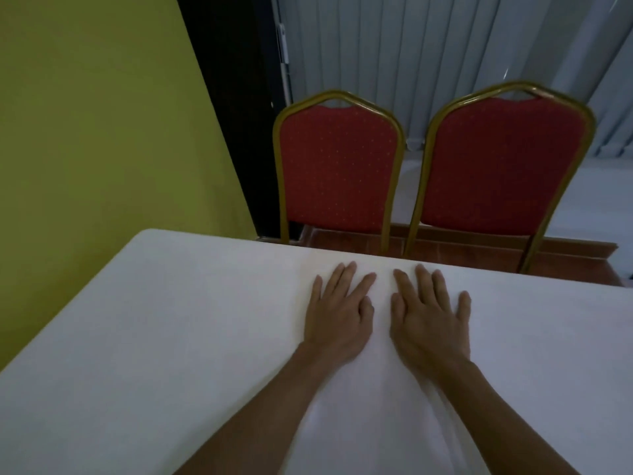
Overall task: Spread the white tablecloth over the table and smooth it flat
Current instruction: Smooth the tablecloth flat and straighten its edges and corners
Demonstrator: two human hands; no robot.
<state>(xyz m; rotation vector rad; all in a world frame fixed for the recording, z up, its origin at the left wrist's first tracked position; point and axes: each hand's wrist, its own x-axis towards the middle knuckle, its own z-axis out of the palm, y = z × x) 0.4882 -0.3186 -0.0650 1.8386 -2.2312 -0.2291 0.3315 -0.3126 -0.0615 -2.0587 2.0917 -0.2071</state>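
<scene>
The white tablecloth (164,337) covers the whole table in view, from the rounded far-left corner to the right edge of the frame. My left hand (337,313) and my right hand (428,317) lie palm down on it side by side, fingers spread, fingertips close to the far edge. Neither hand holds anything. Between my forearms the cloth shows soft folds running toward me; elsewhere it looks flat.
Two red padded chairs with gold frames (337,169) (500,162) stand just beyond the table's far edge. A yellow-green wall (96,132) runs along the left. Grey vertical blinds (428,46) hang behind the chairs, above a brown tiled floor (462,243).
</scene>
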